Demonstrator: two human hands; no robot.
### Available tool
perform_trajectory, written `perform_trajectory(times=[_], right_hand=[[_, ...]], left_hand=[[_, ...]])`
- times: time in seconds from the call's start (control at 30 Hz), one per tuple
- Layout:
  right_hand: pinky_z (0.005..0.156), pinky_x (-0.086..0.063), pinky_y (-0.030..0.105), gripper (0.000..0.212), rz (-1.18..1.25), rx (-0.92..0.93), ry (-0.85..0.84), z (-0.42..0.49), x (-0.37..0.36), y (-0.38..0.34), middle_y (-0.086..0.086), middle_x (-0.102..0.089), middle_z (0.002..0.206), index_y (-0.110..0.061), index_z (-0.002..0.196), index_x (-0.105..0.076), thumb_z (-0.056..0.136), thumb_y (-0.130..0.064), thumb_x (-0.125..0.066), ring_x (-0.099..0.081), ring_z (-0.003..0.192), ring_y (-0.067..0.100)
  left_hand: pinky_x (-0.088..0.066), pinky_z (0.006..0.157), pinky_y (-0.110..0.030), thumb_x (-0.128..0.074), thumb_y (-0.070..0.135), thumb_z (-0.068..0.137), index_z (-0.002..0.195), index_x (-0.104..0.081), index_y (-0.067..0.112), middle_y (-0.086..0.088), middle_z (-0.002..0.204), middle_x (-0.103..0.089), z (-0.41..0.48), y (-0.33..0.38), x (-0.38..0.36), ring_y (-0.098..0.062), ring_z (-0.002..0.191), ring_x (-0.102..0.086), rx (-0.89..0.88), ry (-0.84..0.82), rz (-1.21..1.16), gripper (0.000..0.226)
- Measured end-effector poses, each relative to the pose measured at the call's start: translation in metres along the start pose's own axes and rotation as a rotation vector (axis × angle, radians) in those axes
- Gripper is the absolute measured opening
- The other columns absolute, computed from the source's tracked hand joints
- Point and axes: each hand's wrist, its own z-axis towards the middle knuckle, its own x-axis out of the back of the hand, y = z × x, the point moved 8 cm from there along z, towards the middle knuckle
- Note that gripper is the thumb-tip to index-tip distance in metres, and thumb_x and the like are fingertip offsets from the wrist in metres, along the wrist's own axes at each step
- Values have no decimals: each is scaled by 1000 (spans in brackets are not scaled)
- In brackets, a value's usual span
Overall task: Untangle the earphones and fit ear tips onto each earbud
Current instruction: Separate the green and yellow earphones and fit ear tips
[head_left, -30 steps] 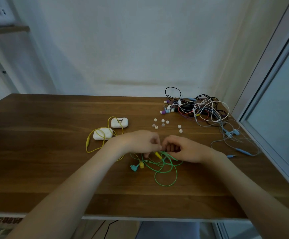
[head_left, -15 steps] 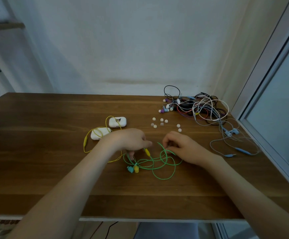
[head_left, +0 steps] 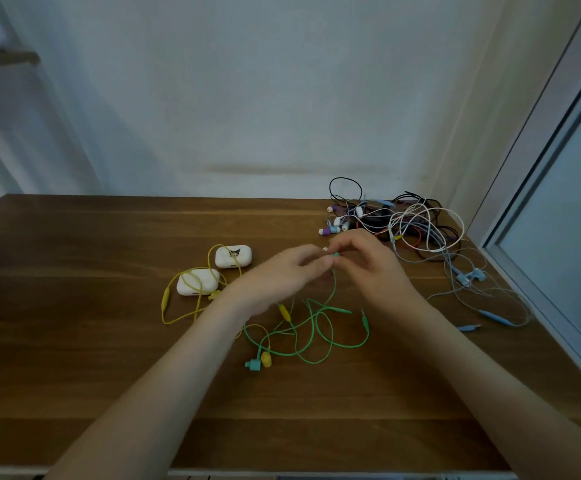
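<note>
in mid-frame the left hand point(head_left: 282, 277) and right hand point(head_left: 368, 268) both pinch the green earbud point(head_left: 334, 254), its green cable point(head_left: 332, 292) trailing to the desk point(head_left: 74, 341). seemingly tip-fitting; next, seat a tip squarely, then take the teal earbud point(head_left: 253, 364) below.

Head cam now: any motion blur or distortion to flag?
Head view: left hand and earbud are motion-blurred, right hand less so; cable pile and table are sharp; light dim, no glare; window frame bows from the wide lens.
</note>
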Motion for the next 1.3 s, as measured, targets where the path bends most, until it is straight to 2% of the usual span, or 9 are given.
perform_trajectory(times=[0.07, 0.27, 0.37, 0.43, 0.57, 0.77, 0.87, 1.03, 1.3], right_hand=[[84, -48, 19, 13, -22, 19, 19, 4, -1, 2, 4, -56, 100, -6, 91, -62, 85, 5, -61, -56, 94, 6], [86, -40, 16, 20, -173, -27, -43, 9, 9, 22, -12, -57, 101, -20, 103, -67, 92, -8, -56, -52, 102, 7], [84, -38, 16, 20, -363, -140, 76, 4, 35, 48, -9, -56, 103, -19, 112, -62, 95, -13, -52, -51, 101, 8], [81, -41, 21, 15, -441, -217, 120, 0, 41, 63, -8, -55, 99, -21, 107, -59, 94, -15, -55, -52, 97, 9], [72, -38, 21, 9, -544, -249, 47, -3, 28, 75, -13, -49, 85, -23, 94, -54, 90, -21, -62, -49, 85, 8], [79, -38, 25, 3, -672, -215, -11, -5, 20, 66, -6, -49, 90, -16, 96, -58, 93, -16, -57, -48, 91, 13], [72, -41, 16, 4, -452, -249, 70, -7, 20, 56, -9, -56, 86, -17, 95, -60, 93, -15, -56, -53, 84, 7], [65, -50, 15, 10, 256, -462, 152, -14, 3, 58, 1, -64, 86, -14, 96, -60, 93, -5, -56, -60, 74, 7], [72, -50, 21, 16, 496, -536, 24, -19, -12, 69, 4, -63, 81, -9, 91, -60, 93, 3, -51, -60, 73, 9]], left_hand=[[-48, 84, -26, -47, 22, 100, 117, -59, 9, -1, 95, -68, 2, -10, -14, -11, 89, -63, 40, -71, -326, 24], [-48, 70, -21, -55, 7, 94, 100, -58, 9, 1, 69, -68, 11, -19, -17, -9, 68, -61, 49, -30, -562, 7], [-48, 70, -21, -57, 6, 93, 98, -59, 10, 1, 67, -67, 13, -27, -16, -9, 65, -60, 86, -11, -561, 7], [-50, 69, -20, -54, 7, 95, 102, -60, 10, 0, 69, -68, 15, -31, -15, -8, 64, -61, 96, 4, -564, 10], [-52, 68, -20, -52, 13, 97, 103, -61, 12, 0, 70, -69, 19, -32, -18, -9, 64, -62, 80, 13, -520, 11], [-54, 74, -21, -49, 14, 98, 103, -61, 11, 2, 77, -72, 19, -37, -19, -7, 72, -67, 71, 44, -508, 12], [-54, 71, -19, -53, 6, 96, 100, -59, 9, 0, 79, -72, 20, -39, -18, -8, 71, -67, 77, 85, -540, 8], [-51, 68, -17, -60, 9, 92, 97, -61, 12, 3, 73, -70, 18, -35, -21, -6, 64, -63, 50, 62, -367, 6], [-48, 74, -14, -51, 11, 98, 92, -65, 14, 6, 67, -65, 16, -32, -18, -5, 56, -57, -1, 140, -206, 15]])
